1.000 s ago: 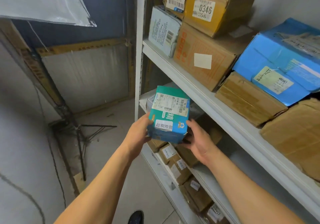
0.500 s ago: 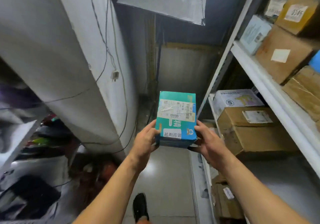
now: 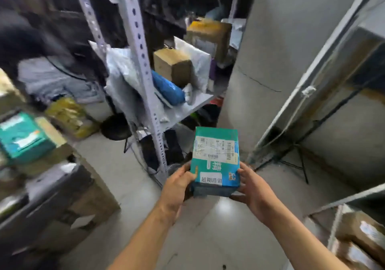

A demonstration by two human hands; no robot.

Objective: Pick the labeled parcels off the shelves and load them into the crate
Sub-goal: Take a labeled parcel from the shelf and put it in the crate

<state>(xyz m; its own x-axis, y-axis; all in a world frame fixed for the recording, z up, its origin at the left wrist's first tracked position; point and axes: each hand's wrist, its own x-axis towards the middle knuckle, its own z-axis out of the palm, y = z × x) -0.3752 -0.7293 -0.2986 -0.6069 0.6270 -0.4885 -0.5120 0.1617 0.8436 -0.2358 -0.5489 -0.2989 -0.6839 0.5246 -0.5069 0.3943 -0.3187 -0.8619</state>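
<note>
A: We hold the teal parcel (image 3: 215,161) out in front of us between both hands, above the grey floor (image 3: 208,238). Our left hand (image 3: 177,188) grips its left edge with the thumb curled over the top face, and our right hand (image 3: 251,188) wraps its right edge, fingers underneath.

B: That grip matches half a second ago. What differs is everything behind the parcel: we were facing a blue back wall with the cardboard-box shelves running along our right, and now we face a perforated metal rack (image 3: 143,78).

A: Yes. On the rack's shelf we see a blue wrapped bundle (image 3: 168,88), a brown carton (image 3: 173,66) and a white plastic mailer (image 3: 200,65) leaning behind it. Those were out of sight before.

B: The parcel's white shipping label (image 3: 215,150) faces up as before, with a second white sticker (image 3: 210,179) nearer to us.

A: At far left we see another teal box (image 3: 23,136), blurred, lying on top of brown cardboard; we cannot tell what it lies in. At lower right only the corner of a shelf (image 3: 341,202) with taped cartons (image 3: 358,240) shows.

B: A grey pillar (image 3: 270,61) now stands right of the rack.
</note>
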